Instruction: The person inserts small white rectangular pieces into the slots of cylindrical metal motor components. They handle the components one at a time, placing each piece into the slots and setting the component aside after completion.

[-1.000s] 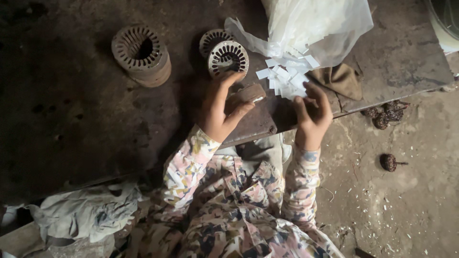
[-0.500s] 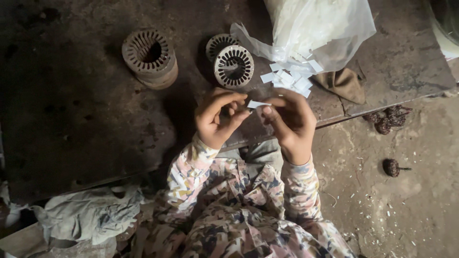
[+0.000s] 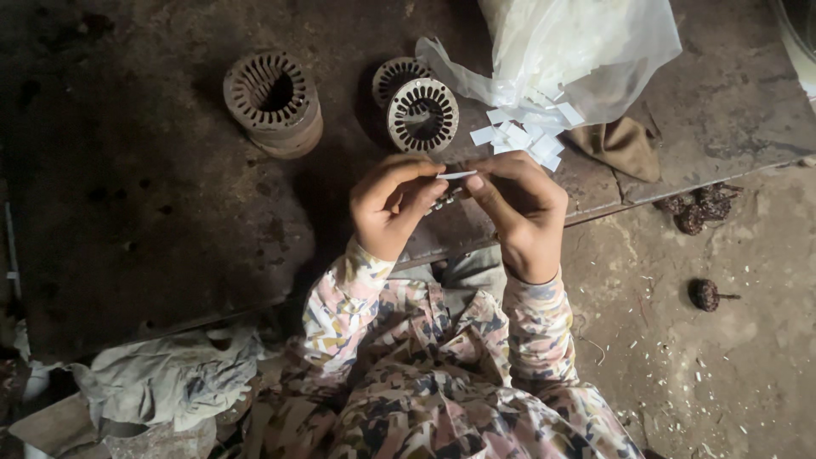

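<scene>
Overhead view of a person at work, listed from largest to smallest. The dark, stained surface (image 3: 153, 221) fills the upper left and carries all the work pieces; beyond its right edge lies a dusty floor (image 3: 722, 374) scattered with pale chips. A clear plastic bag (image 3: 586, 51) lies on the surface at the top, its mouth spilling a heap of white paper slips (image 3: 523, 136). A crumpled grey cloth (image 3: 161, 382) lies at the lower left, below the surface's edge. A tall slotted metal ring (image 3: 274, 102) stands to the left; a second slotted ring (image 3: 422, 115) leans against a third just behind it, near the slips. A brown rag (image 3: 620, 144) rests beside the bag. The left hand (image 3: 391, 208) and right hand (image 3: 518, 212), in patterned sleeves, meet above the near edge of the surface. Each hand's grip is pressed together, thumb and fingertips pinching one end of a single white paper strip (image 3: 456, 175), held level between them, just in front of the leaning ring.
</scene>
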